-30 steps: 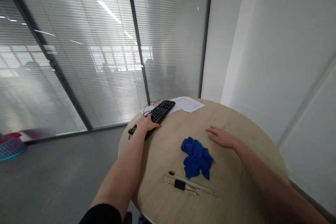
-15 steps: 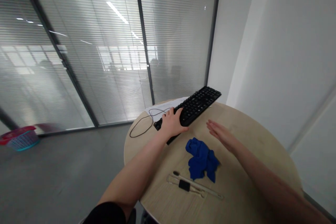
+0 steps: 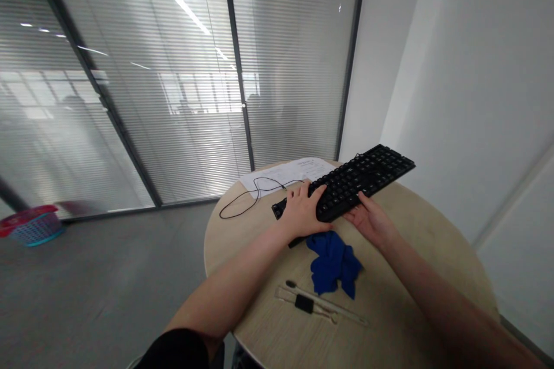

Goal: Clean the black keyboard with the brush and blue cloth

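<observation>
A black keyboard (image 3: 359, 180) slants over the round table, its far right end raised above the tabletop. My left hand (image 3: 303, 207) lies across its left part, fingers over the keys and thumb along the near edge, gripping it. At the near edge, my right hand (image 3: 372, 222) has its thumb on top and its fingers partly hidden underneath, holding the keyboard. Just below the hands lies a crumpled blue cloth (image 3: 333, 265). Nearer to me are a slim brush with a dark head (image 3: 320, 300) and a thin pale item with a black block (image 3: 304, 303).
The keyboard's black cable (image 3: 234, 216) loops over the left side of the wooden table (image 3: 433, 277). Printed paper (image 3: 281, 173) lies at the far edge, partly behind the keyboard. A red and blue basket (image 3: 37, 226) stands on the floor. Glass partitions and a white wall border the table.
The keyboard has shifted to the right with my left hand, uncovering more of the paper. My right hand has closed on its near edge, having been apart from it before.
</observation>
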Demonstrator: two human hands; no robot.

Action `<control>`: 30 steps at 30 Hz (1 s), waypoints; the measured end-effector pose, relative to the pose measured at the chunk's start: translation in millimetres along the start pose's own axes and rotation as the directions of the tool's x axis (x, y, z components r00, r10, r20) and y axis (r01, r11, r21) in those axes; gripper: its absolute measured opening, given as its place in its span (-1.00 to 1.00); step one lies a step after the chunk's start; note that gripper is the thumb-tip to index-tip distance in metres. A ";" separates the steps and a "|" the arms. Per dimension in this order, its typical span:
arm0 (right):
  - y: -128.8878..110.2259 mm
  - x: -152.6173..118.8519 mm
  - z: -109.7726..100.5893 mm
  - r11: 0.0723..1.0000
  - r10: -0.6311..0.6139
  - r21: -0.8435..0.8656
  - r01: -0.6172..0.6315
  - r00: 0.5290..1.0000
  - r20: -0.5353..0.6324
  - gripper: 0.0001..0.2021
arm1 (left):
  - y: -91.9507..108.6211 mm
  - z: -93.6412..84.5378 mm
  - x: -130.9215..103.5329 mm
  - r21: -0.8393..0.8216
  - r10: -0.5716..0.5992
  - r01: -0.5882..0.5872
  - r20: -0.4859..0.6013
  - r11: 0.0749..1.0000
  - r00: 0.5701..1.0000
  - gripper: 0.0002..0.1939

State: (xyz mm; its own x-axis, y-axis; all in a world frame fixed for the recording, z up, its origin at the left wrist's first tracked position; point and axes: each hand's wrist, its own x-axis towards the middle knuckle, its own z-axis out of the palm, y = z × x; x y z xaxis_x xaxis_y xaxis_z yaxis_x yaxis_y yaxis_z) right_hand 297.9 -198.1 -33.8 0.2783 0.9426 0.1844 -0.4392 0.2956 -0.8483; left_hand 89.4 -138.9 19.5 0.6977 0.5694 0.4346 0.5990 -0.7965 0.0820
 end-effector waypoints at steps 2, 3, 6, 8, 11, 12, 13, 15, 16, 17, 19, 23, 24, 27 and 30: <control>1.2 0.3 -2.3 0.998 -0.007 0.060 0.010 0.999 -0.043 -0.71 | 2.4 3.5 -0.2 -0.030 0.000 0.000 0.017 1.000 1.000 0.16; 1.9 0.6 -3.4 0.997 -0.009 0.078 0.014 0.998 -0.061 -0.72 | 3.5 5.0 -0.3 -0.048 -0.004 0.005 0.028 0.999 1.000 0.16; 2.8 1.9 -6.9 0.996 -0.021 0.085 0.028 0.997 -0.081 -0.72 | 3.4 6.5 1.0 -0.110 0.004 0.002 0.056 0.994 0.998 0.10; 1.9 3.2 -10.0 0.996 -0.030 0.075 0.037 0.995 -0.090 -0.72 | -3.3 4.5 4.2 -0.149 0.017 -0.011 0.039 0.989 0.999 -0.02; -2.1 6.2 -17.3 0.997 -0.038 0.061 0.046 0.992 -0.119 -0.73 | -31.3 0.3 11.8 -0.151 -0.095 0.089 -0.030 0.985 0.995 -0.24; -3.8 7.4 -20.5 0.997 -0.043 0.055 0.050 0.991 -0.130 -0.74 | -46.1 -0.3 14.0 -0.125 -0.180 0.172 -0.057 0.977 0.982 -0.27; -5.5 8.7 -24.0 0.997 -0.050 0.048 0.057 0.989 -0.142 -0.74 | -63.1 0.0 15.4 -0.083 -0.272 0.266 -0.075 0.960 0.959 -0.28; -8.6 11.2 -31.4 0.997 -0.070 0.017 0.073 0.986 -0.152 -0.74 | -100.7 3.3 15.0 0.018 -0.468 0.470 -0.074 0.882 0.881 -0.26; -9.8 12.4 -35.1 0.997 -0.079 -0.009 0.079 0.986 -0.148 -0.73 | -119.3 6.2 13.2 0.070 -0.538 0.540 -0.050 0.839 0.842 -0.24; -10.8 13.4 -38.6 0.996 -0.088 -0.038 0.084 0.986 -0.142 -0.72 | -136.5 9.7 10.5 0.122 -0.575 0.574 -0.032 0.809 0.817 -0.19; -12.1 15.0 -45.1 0.992 -0.103 -0.090 0.091 0.986 -0.134 -0.69 | -163.5 17.6 4.3 0.170 -0.623 0.614 -0.006 0.771 0.783 -0.18; -14.1 17.1 -57.6 0.978 -0.152 -0.160 0.131 0.980 -0.130 -0.65 | -180.6 31.3 -1.2 0.232 -0.619 0.583 0.140 0.779 0.772 -0.18; -14.8 17.7 -61.1 0.974 -0.172 -0.172 0.148 0.976 -0.131 -0.65 | -178.8 33.5 -0.5 0.238 -0.604 0.562 0.166 0.792 0.780 -0.19; -17.1 19.8 -72.3 0.965 -0.225 -0.169 0.200 0.963 -0.148 -0.66 | -167.7 37.8 3.7 0.230 -0.544 0.502 0.190 0.834 0.817 -0.23; -18.8 22.5 -81.9 0.968 -0.242 -0.118 0.221 0.949 -0.202 -0.67 | -156.3 41.3 6.9 0.217 -0.478 0.436 0.212 0.873 0.852 -0.32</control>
State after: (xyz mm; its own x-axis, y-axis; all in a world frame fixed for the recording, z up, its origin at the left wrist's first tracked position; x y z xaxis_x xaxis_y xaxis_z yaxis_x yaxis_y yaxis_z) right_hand 382.4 -195.2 -54.4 0.5425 0.7921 0.2799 -0.2629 0.4765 -0.8389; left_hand 16.9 -2.1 -27.4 0.3916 0.9092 0.1411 0.9126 -0.4034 0.0664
